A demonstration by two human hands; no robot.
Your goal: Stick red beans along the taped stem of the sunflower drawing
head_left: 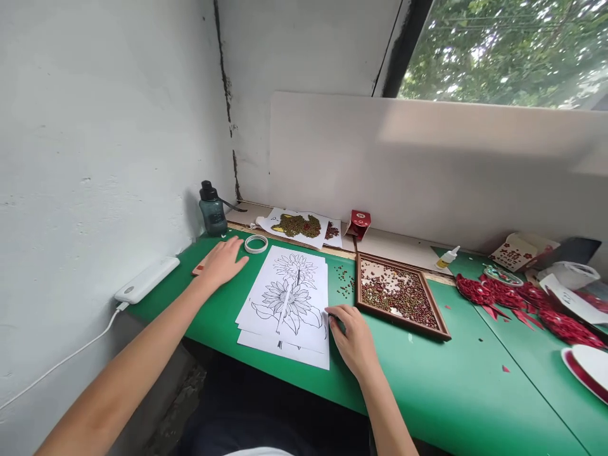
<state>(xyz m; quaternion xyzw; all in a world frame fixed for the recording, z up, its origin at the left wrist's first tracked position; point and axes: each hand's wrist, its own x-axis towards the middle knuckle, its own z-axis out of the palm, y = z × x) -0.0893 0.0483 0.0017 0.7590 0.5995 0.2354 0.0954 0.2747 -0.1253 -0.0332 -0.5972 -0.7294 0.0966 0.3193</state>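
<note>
My left hand [221,261] lies flat with fingers spread on the green table [427,386], over a small pinkish object [199,267], close to a roll of white tape [256,244]. My right hand [352,339] rests at the right edge of a stack of paper sheets [289,297] printed with a sunflower line drawing; its fingers are curled and pinched at the paper's edge, and what they hold, if anything, is too small to make out. A brown wooden frame [439,326] filled with red and green beans lies just right of that hand.
A dark water bottle [212,209] stands in the corner. A white power bank [146,279] with a cable lies at the left edge. Loose beans [344,282], a bean picture [297,226], a red box [359,223], a glue bottle [448,256] and red paper cuttings [517,304] lie around.
</note>
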